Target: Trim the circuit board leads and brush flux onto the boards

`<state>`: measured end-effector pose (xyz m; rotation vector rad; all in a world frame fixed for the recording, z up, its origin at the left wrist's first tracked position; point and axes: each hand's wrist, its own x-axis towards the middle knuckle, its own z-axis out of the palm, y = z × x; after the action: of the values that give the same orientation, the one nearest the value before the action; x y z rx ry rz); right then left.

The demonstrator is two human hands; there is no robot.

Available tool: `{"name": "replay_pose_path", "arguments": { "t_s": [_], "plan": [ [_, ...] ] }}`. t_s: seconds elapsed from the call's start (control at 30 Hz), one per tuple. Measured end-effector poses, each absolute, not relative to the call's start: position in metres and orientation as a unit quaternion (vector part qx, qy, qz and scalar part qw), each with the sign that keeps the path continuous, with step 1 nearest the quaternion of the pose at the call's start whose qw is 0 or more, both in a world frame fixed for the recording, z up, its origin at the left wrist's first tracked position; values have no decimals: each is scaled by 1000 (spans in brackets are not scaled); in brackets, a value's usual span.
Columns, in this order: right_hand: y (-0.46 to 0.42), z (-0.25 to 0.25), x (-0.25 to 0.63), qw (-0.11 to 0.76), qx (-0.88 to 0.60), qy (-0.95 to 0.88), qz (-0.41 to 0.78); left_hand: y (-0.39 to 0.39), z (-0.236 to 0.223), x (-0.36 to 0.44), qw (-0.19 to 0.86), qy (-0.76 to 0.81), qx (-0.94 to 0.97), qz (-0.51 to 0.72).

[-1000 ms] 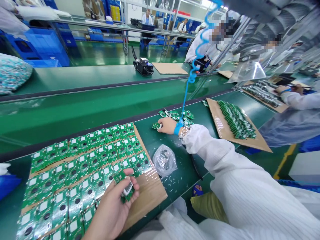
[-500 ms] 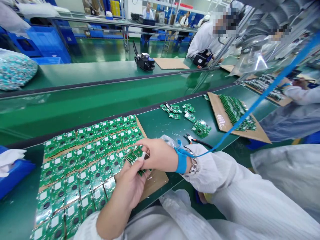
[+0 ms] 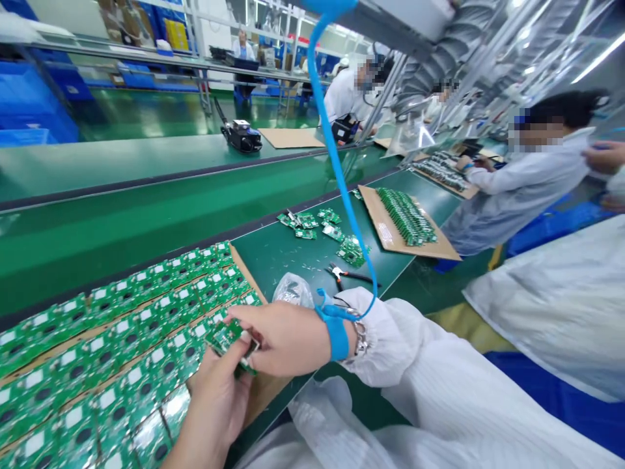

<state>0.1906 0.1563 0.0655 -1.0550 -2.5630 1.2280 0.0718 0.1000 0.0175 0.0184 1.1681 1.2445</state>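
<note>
Between my two hands is a green circuit board (image 3: 225,335), held over the near right corner of a cardboard sheet. My left hand (image 3: 219,391) is closed on the board from below, its thumb on top. From the right, the fingers of my right hand (image 3: 288,335) pinch at the same board; their tips are partly hidden. A blue wrist strap (image 3: 338,337) with a coiled blue cord circles my right wrist. Rows of flat circuit boards (image 3: 131,339), with white squares and dark round spots, cover the cardboard to the left.
Cutting pliers (image 3: 339,272) and a clear plastic bag (image 3: 293,290) lie beyond my right wrist. Loose boards (image 3: 352,251) sit farther off, near a cardboard sheet (image 3: 378,225) of stacked boards. A co-worker (image 3: 532,153) works at the right. The blue cord (image 3: 336,163) hangs across the view.
The view has swung to the right, so the bench things appear farther left and a co-worker at the right shows more fully. Both hands still hold the board.
</note>
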Motion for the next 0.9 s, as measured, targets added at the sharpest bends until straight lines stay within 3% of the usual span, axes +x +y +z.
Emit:
{"name": "replay_pose_path", "arguments": {
  "t_s": [0.17, 0.3, 0.5, 0.73, 0.9],
  "plan": [
    [175, 66, 199, 68, -339, -842, 414, 104, 22, 72, 649, 525, -70, 545],
    [245, 50, 222, 25, -501, -834, 231, 102, 24, 64, 654, 545, -72, 520],
    [363, 7, 250, -36, -648, -754, 96, 96, 7, 45, 686, 515, -79, 508],
    [420, -13, 236, -122, -661, -735, 91, 97, -2, 40, 685, 512, -61, 515],
    [427, -19, 238, -114, -653, -740, 114, 97, -3, 42, 677, 527, -54, 510]
  ]
}}
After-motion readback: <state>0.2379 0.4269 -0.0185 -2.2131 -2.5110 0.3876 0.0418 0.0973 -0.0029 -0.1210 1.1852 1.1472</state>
